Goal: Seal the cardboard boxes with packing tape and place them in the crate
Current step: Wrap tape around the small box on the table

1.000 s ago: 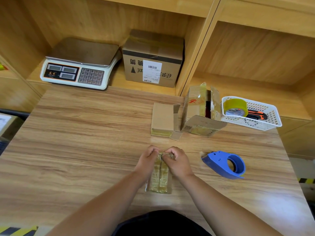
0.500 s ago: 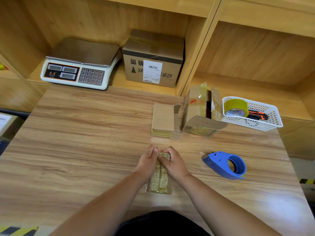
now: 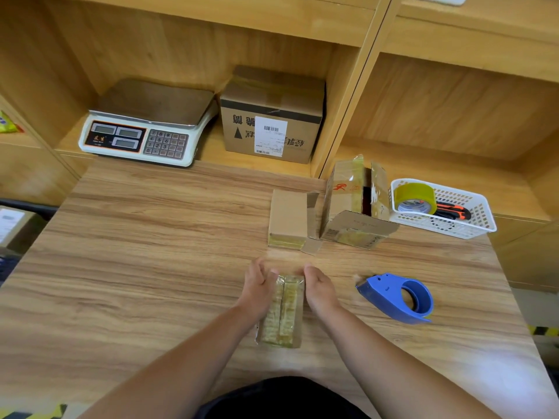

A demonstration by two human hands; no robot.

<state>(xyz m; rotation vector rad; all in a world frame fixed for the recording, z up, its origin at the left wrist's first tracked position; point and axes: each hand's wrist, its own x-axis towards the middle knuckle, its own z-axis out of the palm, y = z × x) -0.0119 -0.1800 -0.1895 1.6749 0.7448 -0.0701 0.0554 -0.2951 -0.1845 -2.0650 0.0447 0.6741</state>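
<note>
We had the small oblong tape-covered cardboard box (image 3: 282,309) lying flat on the wood-grain table (image 3: 136,252), near the front edge and a little right of centre, its long side running away from us. Our left hand (image 3: 257,290) gripped its left side and our right hand (image 3: 319,290) gripped its right side, both at the far end, with the thumbs curled onto the top far corners. Just to the right of the right hand, apart from it, lay the blue plastic tape dispenser (image 3: 396,297). Farther back stood a plain brown cardboard box (image 3: 287,217) with a loose side flap, touching a taller open-flapped cardboard box with a red logo (image 3: 354,204) on its right. Beside that, at the far right, sat a white perforated plastic basket (image 3: 447,229) holding a roll of yellowish packing tape (image 3: 416,198) and an orange-and-black utility knife (image 3: 453,211). In the wooden shelf recess at the far side were a white electronic scale with a steel pan (image 3: 145,128) on the left and a large labelled cardboard carton (image 3: 272,116) just beside it on the right.
</note>
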